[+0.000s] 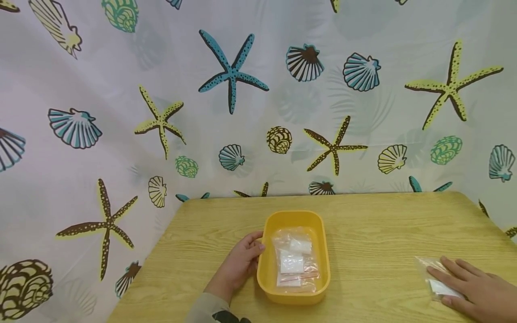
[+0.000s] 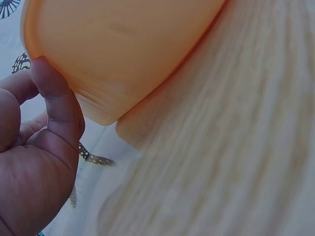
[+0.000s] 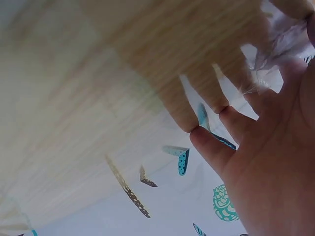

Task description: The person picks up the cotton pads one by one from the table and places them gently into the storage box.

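My left hand (image 1: 241, 260) grips the left side wall of a yellow plastic tray (image 1: 326, 255), which stands on the table. In the left wrist view, a fingertip (image 2: 44, 71) lies against the rim of the tray (image 2: 123, 49). Inside the tray are clear zip bags (image 1: 292, 264) holding white pieces. Over on the right, my right hand (image 1: 474, 287) rests with fingers extended on another small clear bag (image 1: 440, 289) with a white piece in it. Part of this bag (image 3: 283, 42) shows crumpled under the fingers in the right wrist view.
The wood-grain table (image 1: 371, 242) ends at a back edge against a white curtain (image 1: 266, 112) printed with starfish and shells. The curtain also hangs along the left and right sides of the table. A wide stretch of tabletop separates the tray from the right-hand bag.
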Tool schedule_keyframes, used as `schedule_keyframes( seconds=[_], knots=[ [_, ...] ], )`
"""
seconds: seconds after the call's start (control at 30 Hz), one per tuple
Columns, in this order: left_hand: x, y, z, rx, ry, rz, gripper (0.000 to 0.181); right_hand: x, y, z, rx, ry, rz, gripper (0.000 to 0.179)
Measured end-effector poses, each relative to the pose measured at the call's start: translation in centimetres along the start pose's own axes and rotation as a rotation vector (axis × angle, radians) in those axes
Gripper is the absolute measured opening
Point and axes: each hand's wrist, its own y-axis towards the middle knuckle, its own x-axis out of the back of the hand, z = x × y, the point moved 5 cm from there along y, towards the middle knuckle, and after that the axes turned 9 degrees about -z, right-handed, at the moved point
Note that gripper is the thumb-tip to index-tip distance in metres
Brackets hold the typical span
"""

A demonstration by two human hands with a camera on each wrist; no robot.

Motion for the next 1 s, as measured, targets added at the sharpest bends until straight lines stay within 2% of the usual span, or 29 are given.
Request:
schedule_keyframes(
  seconds=[0.2, 0.33, 0.6, 0.8, 1.0],
  knots=[
    [0.0, 0.1, 0.0, -0.006, 0.002, 0.003, 0.052, 0.0, 0.2, -0.2, -0.029, 0.002, 0.032, 0.062],
    [0.1, 0.2, 0.0, -0.007, 0.002, -0.004, 0.051, -0.1, 0.4, -0.4, -0.030, -0.022, 0.015, 0.059],
    [0.2, 0.3, 0.2, -0.003, 0.012, -0.007, 0.051, 0.0, 1.0, -0.2, -0.074, -0.038, 0.053, 0.063],
    [0.2, 0.3, 0.0, -0.004, 0.020, -0.007, 0.051, 0.7, 1.3, 0.5, -0.064, -0.080, -0.011, 0.058],
    [0.1, 0.3, 0.1, 0.003, -0.001, -0.001, 0.052, 1.7, 1.8, 2.5, 0.001, -0.117, -0.142, 0.051]
  ],
)
